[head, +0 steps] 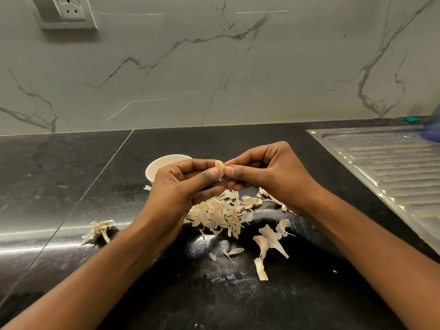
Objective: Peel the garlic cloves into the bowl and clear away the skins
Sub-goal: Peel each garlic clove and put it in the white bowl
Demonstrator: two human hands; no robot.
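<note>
Two bare forearms reached in over the near edge of the black bench (71, 186), above loose skins (264, 244) scattered there. The clove (219, 168) was held in the air between both hands, just in front of the white bowl (164, 163) and above the main pile of skins (219, 214). It looked small, so a hard pull could flick it into that pile, and torn skin might fall in the bowl. The left hand (181, 186) pinched the clove between thumb and curled fingers (209, 173); the right hand (269, 172) pinched its other side, fingers curled close.
</note>
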